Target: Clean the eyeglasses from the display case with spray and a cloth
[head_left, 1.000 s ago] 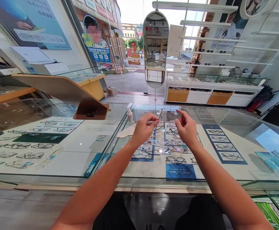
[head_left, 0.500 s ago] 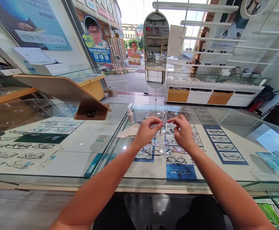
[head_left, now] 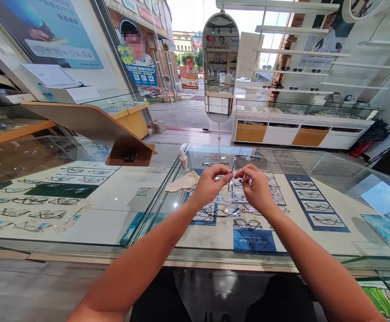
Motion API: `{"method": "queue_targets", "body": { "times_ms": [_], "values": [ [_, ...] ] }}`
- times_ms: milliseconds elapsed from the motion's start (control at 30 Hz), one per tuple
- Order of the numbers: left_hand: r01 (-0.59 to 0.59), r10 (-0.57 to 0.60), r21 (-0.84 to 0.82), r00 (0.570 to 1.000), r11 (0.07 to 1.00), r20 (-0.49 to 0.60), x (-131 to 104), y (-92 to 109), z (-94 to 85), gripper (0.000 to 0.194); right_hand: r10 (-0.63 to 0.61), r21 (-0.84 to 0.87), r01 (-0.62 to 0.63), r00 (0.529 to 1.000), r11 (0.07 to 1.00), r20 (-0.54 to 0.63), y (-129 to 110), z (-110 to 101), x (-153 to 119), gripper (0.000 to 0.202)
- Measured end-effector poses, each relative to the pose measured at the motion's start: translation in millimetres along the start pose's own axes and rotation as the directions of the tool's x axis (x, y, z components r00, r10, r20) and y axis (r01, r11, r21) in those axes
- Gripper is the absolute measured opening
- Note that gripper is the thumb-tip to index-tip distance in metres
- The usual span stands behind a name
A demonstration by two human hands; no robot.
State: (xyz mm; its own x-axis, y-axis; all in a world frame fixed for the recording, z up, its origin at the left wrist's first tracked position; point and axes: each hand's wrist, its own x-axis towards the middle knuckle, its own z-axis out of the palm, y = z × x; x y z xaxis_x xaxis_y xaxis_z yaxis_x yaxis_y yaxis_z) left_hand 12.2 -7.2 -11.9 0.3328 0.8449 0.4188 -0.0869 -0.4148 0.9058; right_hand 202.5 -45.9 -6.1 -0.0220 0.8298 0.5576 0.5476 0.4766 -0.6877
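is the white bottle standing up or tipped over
Upright: the bottle stands on its base on the glass counter, narrow top pointing up.

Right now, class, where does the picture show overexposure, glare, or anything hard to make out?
In the head view, the sky is nearly white, overexposed; in the head view, a bright glint sits on the glass counter; in the head view, the held eyeglasses are too fine to trace fully.
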Motion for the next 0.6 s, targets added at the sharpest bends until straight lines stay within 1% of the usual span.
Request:
{"method": "queue_targets", "body": {
  "times_ms": [100, 200, 300, 400, 467, 533, 600],
  "values": [
    [-0.017, 0.017, 0.007, 1.0, 1.0, 0.002, -0.7, -2.9, 0.4, 0.025, 0.023, 0.056, -0.022, 0.999, 0.998, -0.023, -1.0, 0.5, 1.0, 0.029],
    [-0.033, 0.034, 0.02, 0.999, 0.999, -0.026, -0.9, -3.6, 0.6, 0.024, 0.053, 0.188, -0.058, 0.998, 0.98, 0.031, -4.6, 1.1, 1.4, 0.02],
    [-0.027, 0.029, 0.027, 0.997, 0.999, -0.069, 0.2, -3.6, 0.0, 0.026, 0.062, 0.266, -0.084, 0.994, 0.96, 0.091, -7.7, 2.5, 0.6, 0.02],
    [0.011, -0.008, 0.023, 0.996, 1.0, -0.093, 2.0, -4.9, -1.4, 0.027, 0.041, 0.265, -0.068, 0.994, 0.962, 0.104, -7.6, 5.0, -1.1, 0.02],
    [0.057, -0.058, -0.02, 0.996, 0.998, -0.07, 2.7, -5.6, -2.2, 0.03, 0.024, 0.254, -0.052, 0.993, 0.966, 0.111, -6.0, 7.0, -2.3, 0.02],
    [0.099, -0.101, -0.062, 0.995, 0.993, -0.025, 2.8, -4.9, -2.7, 0.033, 0.016, 0.229, -0.04, 0.994, 0.973, 0.107, -3.9, 8.6, -3.3, 0.02],
    [0.11, -0.108, -0.042, 0.994, 0.993, 0.031, 3.0, -2.5, -4.3, 0.035, 0.014, 0.191, -0.033, 0.995, 0.981, 0.1, -1.8, 9.6, -3.9, 0.02]
  ]
}}
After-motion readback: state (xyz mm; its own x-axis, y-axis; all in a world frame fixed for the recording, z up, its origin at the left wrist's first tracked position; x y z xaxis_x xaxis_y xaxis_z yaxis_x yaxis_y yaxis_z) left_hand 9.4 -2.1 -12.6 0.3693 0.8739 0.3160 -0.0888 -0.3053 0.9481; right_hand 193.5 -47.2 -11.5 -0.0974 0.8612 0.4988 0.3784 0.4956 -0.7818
